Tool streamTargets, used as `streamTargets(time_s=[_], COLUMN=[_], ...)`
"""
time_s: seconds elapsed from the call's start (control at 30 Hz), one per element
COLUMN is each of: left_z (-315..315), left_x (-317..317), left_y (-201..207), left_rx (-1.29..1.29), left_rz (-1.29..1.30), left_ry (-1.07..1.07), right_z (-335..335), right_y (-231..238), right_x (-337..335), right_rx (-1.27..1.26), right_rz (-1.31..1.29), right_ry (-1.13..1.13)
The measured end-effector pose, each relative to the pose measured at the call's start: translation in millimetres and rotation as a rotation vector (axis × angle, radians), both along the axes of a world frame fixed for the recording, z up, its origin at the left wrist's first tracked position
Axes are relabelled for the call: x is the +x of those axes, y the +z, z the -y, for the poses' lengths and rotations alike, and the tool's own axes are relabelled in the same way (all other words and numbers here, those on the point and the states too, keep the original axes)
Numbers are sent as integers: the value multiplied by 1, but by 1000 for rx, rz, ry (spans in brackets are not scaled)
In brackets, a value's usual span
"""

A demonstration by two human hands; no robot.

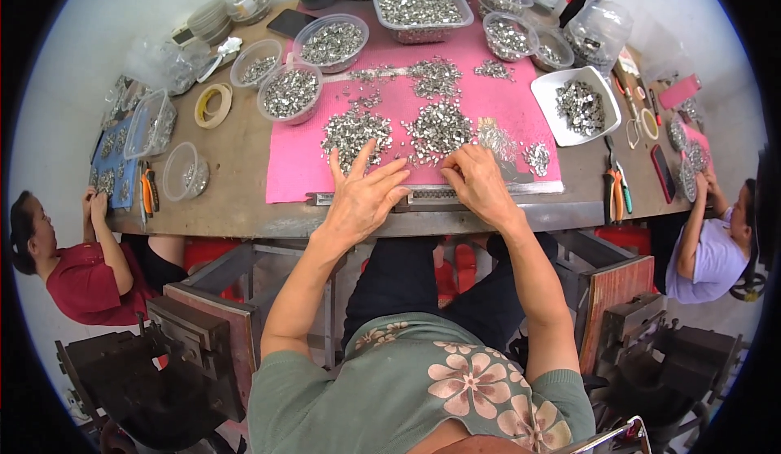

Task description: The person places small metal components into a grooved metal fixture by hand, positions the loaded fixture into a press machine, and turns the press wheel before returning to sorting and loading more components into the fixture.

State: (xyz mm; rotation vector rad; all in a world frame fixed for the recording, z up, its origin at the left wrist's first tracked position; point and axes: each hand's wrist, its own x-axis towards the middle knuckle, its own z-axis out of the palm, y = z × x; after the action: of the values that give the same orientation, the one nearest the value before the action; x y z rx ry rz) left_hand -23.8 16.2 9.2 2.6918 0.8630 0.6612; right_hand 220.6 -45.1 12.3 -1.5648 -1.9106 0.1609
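At frame centre, shiny silver metal bits (439, 132) heaped; my left hand (363, 198) splayed, right hand (482, 184) curled, grasp unclear to me.

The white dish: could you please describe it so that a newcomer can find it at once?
On the brown table, find the large pink mat. At its right edge sits a squarish white dish holding a heap of silvery pieces. Unlike the clear plastic tubs behind it, this one is opaque white.
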Motion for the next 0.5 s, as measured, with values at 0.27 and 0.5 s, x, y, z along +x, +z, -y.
streamTargets(time_s=[0.27, 0.5], left_z=[-15, -32], left_x=[2, 17], left_y=[0, -6], left_rx=[59, 75], left_rz=[274, 182], left_ry=[236, 177], right_z=[-27, -22], right_y=[1, -3], right_x=[-33, -11], right_rx=[34, 30], right_rz=[-226, -133], right_ry=[66, 40])
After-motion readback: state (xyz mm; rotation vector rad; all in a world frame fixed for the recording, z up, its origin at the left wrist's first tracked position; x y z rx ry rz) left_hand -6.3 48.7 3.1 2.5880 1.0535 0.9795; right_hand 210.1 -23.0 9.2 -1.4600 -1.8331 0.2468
